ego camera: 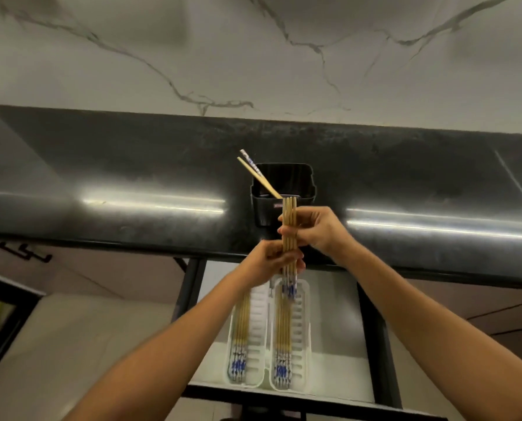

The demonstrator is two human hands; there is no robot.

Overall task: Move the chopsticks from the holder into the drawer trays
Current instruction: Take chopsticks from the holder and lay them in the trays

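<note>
Lower ends of the held chopsticks (289,226) blurred, perhaps overlapping the right tray (305,338).

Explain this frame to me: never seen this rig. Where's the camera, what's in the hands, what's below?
There is no robot here. One wide-angle camera sits on a person's head, looking forward and down at their bare arms. The left hand and right hand together grip a bundle of chopsticks, held upright. Behind them a black holder stands on the dark countertop, with two chopsticks leaning out of it. Below the counter edge is an open drawer holding two white slotted trays, the left tray and the right tray, each already containing chopsticks laid lengthwise.
</note>
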